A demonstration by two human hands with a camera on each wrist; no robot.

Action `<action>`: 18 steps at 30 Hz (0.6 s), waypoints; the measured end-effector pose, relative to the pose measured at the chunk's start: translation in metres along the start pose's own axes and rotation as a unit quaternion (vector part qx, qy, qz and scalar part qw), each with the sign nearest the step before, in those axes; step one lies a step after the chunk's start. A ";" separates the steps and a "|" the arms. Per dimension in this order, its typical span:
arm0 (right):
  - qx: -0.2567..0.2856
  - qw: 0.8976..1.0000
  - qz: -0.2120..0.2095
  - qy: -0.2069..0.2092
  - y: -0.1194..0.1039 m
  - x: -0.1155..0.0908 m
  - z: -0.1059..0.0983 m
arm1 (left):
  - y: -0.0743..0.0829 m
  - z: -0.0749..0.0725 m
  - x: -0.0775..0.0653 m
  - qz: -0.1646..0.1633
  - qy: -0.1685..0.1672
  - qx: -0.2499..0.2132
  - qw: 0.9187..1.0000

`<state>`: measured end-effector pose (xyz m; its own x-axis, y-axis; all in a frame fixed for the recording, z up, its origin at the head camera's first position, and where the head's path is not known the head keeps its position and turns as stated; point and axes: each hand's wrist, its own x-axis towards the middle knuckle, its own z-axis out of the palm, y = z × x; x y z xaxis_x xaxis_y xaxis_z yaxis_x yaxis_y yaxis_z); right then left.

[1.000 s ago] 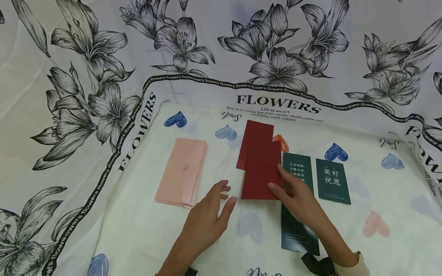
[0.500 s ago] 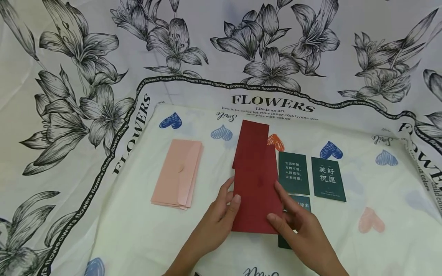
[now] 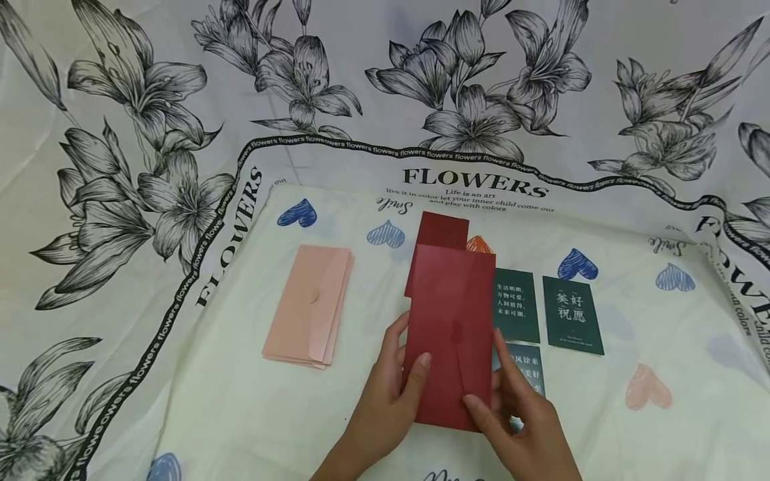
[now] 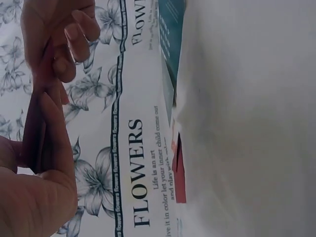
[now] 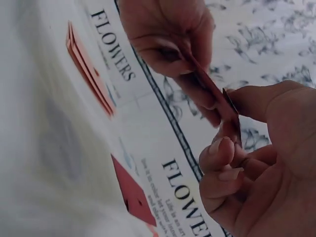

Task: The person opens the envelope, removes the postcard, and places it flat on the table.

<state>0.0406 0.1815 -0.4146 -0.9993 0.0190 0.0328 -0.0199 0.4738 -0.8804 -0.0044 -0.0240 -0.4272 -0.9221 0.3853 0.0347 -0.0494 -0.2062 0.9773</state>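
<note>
Both hands hold a dark red envelope (image 3: 448,321) up off the cloth. My left hand (image 3: 385,394) pinches its lower left edge, thumb on the front and fingers behind. On the lower right edge, my right hand (image 3: 523,414) grips it the same way. A flap seam shows on the side that faces me. Edge-on, the envelope (image 5: 217,96) appears thin between the two hands in the right wrist view. Behind it, another red envelope (image 3: 444,229) lies on the cloth, partly covered in the head view.
Pink envelopes (image 3: 307,300) lie stacked at the left. Dark green cards with white writing lie to the right: one card (image 3: 573,314) in full, another card (image 3: 516,304) and a nearer card (image 3: 529,364) partly covered. Under everything spreads a flower-printed cloth (image 3: 240,401).
The right hand has drawn the red envelope off the other one and toward me. The left hand has taken hold of its left edge. It is now raised, showing its seamed side.
</note>
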 end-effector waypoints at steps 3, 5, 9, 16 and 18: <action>-0.038 0.998 -0.010 0.040 0.004 -0.002 0.003 | 0.000 0.006 -0.001 0.009 -0.003 0.025 1.000; -0.064 0.996 -0.020 0.061 0.006 -0.002 0.005 | 0.000 0.011 -0.002 0.013 -0.004 0.049 0.999; -0.102 0.990 -0.037 0.090 0.009 -0.001 0.006 | -0.002 0.018 -0.004 0.013 -0.015 0.085 0.996; -0.133 0.984 -0.046 0.112 0.011 0.000 0.006 | -0.004 0.025 -0.008 0.046 -0.024 0.147 0.988; -0.132 0.984 -0.046 0.112 0.011 0.000 0.006 | -0.004 0.025 -0.009 0.046 -0.024 0.149 0.987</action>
<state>0.0406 0.1820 -0.4275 -0.9611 0.1443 0.2356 -0.0711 0.6948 -0.7157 0.0132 -0.0041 -0.4259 -0.8974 0.4217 0.1294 0.1559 0.0287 0.9874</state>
